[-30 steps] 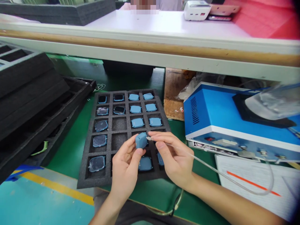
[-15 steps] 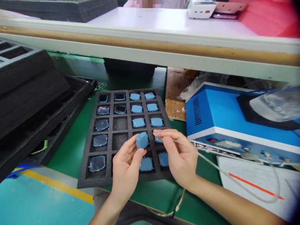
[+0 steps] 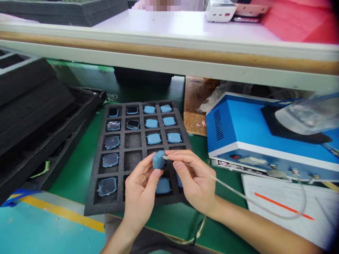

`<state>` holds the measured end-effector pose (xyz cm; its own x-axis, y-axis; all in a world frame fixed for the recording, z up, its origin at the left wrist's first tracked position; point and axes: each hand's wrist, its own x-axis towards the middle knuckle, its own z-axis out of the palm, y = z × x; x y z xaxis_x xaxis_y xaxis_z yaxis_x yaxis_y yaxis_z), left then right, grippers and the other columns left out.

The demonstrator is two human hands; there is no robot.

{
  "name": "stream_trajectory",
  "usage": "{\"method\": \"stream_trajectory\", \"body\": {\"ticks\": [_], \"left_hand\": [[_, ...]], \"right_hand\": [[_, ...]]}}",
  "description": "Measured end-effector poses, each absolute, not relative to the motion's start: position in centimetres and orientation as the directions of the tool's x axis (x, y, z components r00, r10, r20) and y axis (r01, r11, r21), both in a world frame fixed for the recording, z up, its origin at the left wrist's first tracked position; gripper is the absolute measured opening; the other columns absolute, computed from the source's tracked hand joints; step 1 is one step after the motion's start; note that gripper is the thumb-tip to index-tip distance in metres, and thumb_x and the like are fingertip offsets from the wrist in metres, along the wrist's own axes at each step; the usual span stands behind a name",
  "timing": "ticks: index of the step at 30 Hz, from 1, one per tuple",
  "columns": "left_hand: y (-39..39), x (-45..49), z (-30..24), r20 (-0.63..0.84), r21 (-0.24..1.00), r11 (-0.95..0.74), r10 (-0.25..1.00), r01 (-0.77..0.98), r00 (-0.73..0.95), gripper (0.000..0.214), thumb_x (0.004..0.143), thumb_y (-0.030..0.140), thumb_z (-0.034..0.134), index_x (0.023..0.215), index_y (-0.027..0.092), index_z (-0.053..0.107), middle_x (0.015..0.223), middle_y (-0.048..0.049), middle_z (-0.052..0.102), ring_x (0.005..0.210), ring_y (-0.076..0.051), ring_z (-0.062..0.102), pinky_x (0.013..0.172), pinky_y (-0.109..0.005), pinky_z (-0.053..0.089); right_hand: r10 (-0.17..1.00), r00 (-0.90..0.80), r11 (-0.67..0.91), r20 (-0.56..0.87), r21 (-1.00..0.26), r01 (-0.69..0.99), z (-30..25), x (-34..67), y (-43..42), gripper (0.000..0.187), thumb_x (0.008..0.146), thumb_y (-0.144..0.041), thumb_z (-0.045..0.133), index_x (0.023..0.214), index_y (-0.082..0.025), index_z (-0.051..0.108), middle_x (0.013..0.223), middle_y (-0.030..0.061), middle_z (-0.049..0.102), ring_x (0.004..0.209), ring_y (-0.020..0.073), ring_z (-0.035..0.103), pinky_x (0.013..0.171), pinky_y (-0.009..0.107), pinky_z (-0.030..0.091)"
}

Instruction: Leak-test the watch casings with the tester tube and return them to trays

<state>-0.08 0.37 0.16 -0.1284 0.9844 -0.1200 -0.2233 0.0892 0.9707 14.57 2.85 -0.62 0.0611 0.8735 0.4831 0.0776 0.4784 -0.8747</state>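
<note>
Blue watch case [image 3: 158,159] — pinched in left hand [image 3: 141,197], right hand [image 3: 194,181] beside.

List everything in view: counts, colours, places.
Rounded-square device casings: 15 visible, blue, in tray cells.
Black foam grid tray: one, black, on the mat.
Green bench mat: one, green, under the tray.
Boxy metal bench unit: one, blue and white, right of the tray.
Stacked foam trays: several, black, left of the tray.
Paper sheet: one, white with orange line, lower right.
Held rounded-square casing: one, blue, centre.
Thin clear tube: one, transparent, running from the right hand.
Left hand: holds the casing.
Right hand: pinches the tube, tip at the casing.
</note>
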Motion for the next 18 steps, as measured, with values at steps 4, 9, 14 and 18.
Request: {"method": "stream_trajectory", "body": {"ticks": [4,9,14,18], "left_hand": [[0.37,-0.05,0.2,-0.127,0.973,0.097,0.983,-0.208,-0.134,0.037,0.091,0.03,0.078,0.127,0.021,0.074,0.134,-0.0106,0.075,0.124,-0.027,0.072,0.104,-0.038,0.061],[0.33,-0.04,0.15,-0.119,0.975,0.089,0.984,-0.204,-0.136,0.037,0.091,0.031,0.078,0.126,0.021,0.075,0.133,-0.0112,0.075,0.122,-0.028,0.073,0.103,-0.039,0.062],[0.26,-0.11,0.12,-0.111,0.974,0.081,0.984,-0.211,-0.136,0.035,0.091,0.029,0.078,0.125,0.023,0.076,0.132,-0.0086,0.076,0.121,-0.026,0.073,0.102,-0.035,0.062],[0.27,-0.13,0.13,-0.11,0.973,0.081,0.986,-0.214,-0.127,0.034,0.092,0.028,0.077,0.125,0.024,0.076,0.131,-0.0078,0.076,0.122,-0.024,0.073,0.103,-0.034,0.061]], "right_hand": [[0.87,0.059,0.484,0.489,-0.872,0.073,-0.54,14.56,2.85,0.02,0.101,-0.014,0.062,0.106,-0.025,0.077,0.105,0.0074,0.079,0.104,0.0217,0.077,0.09,0.037,0.065],[0.875,0.054,0.477,0.48,-0.877,0.064,-0.67,14.57,2.82,0.021,0.101,-0.013,0.061,0.108,-0.025,0.077,0.106,0.0074,0.078,0.105,0.0215,0.077,0.091,0.037,0.065],[0.875,0.059,0.477,0.48,-0.876,0.069,-0.66,14.52,2.84,0.02,0.101,-0.014,0.062,0.107,-0.025,0.077,0.105,0.0072,0.079,0.104,0.0217,0.077,0.09,0.037,0.065],[0.874,0.061,0.479,0.482,-0.876,0.06,-0.62,14.51,2.87,0.021,0.101,-0.013,0.062,0.107,-0.026,0.077,0.105,0.0066,0.079,0.104,0.0209,0.077,0.091,0.036,0.065]]}}
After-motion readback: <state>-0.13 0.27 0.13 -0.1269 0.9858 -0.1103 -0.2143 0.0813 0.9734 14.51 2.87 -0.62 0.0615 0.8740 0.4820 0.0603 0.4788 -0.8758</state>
